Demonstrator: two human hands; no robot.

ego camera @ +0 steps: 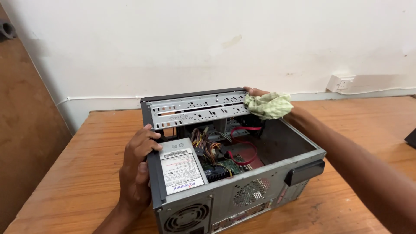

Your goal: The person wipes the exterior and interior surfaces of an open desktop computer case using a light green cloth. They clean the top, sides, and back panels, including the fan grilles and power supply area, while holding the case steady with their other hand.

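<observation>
Cleaning cloth [268, 105], pale green and crumpled, is bunched under the right hand [260, 96], fingers closed on it against the far top corner of the open computer case [277, 167]. Left hand [138, 171] clasps the case's near-left edge, thumb just beside the labelled power supply [181, 167]. Coloured cables [208, 149] lie between the two grips, on a wooden table [86, 173].

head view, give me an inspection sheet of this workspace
surface: wooden table, scuffed, set against a wall
job's things: open computer case on the table; green checked cloth at its far top edge
clutter: nothing seen
grippers: left hand grips the case's left edge; right hand presses the cloth on the drive cage
cables: bundled wires and red cables inside
surroundings: white wall with socket
</observation>
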